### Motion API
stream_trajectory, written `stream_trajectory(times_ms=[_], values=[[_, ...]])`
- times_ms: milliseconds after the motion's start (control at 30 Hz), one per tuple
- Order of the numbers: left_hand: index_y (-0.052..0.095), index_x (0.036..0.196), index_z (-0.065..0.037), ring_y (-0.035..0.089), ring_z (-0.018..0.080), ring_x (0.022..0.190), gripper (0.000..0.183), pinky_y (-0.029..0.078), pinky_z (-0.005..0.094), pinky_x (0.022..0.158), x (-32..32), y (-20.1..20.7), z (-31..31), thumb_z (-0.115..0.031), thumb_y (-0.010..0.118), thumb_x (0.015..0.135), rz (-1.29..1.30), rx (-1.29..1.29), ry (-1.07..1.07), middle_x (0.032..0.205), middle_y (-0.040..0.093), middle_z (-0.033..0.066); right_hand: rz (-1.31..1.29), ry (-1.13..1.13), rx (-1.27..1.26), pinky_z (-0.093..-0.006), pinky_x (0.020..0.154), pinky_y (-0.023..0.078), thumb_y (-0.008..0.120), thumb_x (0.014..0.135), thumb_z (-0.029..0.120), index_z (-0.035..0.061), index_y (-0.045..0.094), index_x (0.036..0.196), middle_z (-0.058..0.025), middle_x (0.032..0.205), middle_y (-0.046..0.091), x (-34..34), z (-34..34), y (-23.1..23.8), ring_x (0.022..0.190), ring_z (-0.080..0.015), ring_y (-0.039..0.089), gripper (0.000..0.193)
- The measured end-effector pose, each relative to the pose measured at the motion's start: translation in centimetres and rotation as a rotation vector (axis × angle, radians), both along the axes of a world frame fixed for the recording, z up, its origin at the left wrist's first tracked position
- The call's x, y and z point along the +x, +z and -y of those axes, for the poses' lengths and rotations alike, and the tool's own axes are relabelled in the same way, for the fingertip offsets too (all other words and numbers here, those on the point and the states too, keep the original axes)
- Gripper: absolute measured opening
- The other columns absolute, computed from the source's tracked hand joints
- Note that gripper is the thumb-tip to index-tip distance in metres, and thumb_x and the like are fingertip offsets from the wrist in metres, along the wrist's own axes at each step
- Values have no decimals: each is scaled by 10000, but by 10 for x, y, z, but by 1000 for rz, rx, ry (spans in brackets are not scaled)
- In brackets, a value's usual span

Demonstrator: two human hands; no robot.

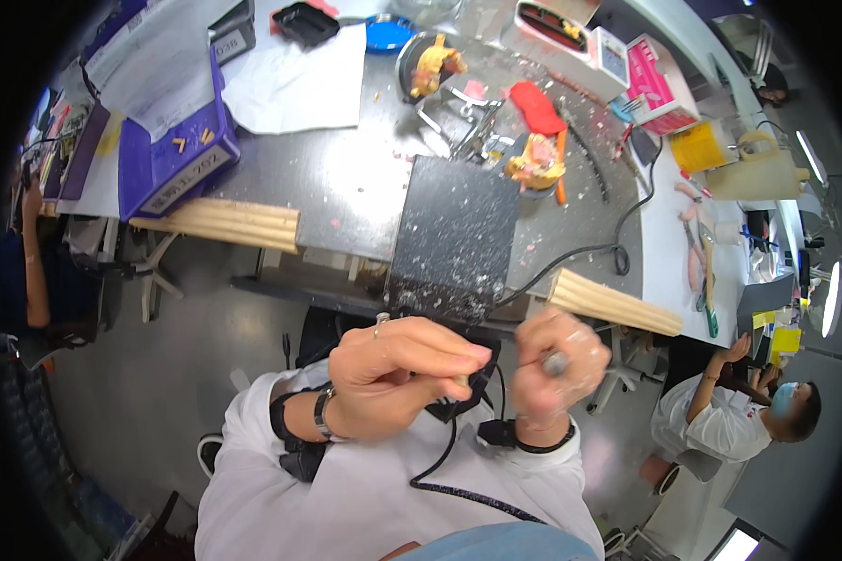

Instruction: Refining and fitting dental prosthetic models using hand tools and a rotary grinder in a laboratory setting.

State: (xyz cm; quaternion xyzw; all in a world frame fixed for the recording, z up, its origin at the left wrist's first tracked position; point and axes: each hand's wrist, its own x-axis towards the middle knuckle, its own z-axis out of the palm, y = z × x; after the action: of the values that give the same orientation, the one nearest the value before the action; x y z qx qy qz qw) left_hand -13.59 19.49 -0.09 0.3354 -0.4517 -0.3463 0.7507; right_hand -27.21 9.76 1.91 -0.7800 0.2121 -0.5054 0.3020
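Observation:
My left hand (398,372), with a ring and a dark watch, pinches a small pale piece (462,381) between thumb and fingertips. Most of that piece is hidden by the fingers. Close by on the right, my right hand (563,369) is wrapped around a grey cylindrical handpiece (554,363), whose rounded end shows above the fist. White dust coats the right fingers, which look slightly blurred. The two hands are apart, over my lap at the bench's near edge. Just beyond them lies a black, dust-covered block (458,234).
Dental models on articulators (435,70) (538,164) and a red wax-like piece (536,107) are on the metal bench (346,187). A purple tray (178,173) holds small yellow pieces. Wooden ledges (243,224) (608,304) edge the bench. A black cord (571,252) crosses it. A masked person (720,411) sits at right.

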Motion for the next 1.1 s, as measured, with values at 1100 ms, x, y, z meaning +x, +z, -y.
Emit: stream_trajectory(times_ms=[1100], values=[[732,1062,-104,501,309,1246,365,397,355,1050,45,38,62,75,692,747,358,-66,-25,1370,442,250,-74,668,724,-282,690,478,727,773,-56,-19,702,961,-117,878,693,3,53,44,800,-177,639,193]])
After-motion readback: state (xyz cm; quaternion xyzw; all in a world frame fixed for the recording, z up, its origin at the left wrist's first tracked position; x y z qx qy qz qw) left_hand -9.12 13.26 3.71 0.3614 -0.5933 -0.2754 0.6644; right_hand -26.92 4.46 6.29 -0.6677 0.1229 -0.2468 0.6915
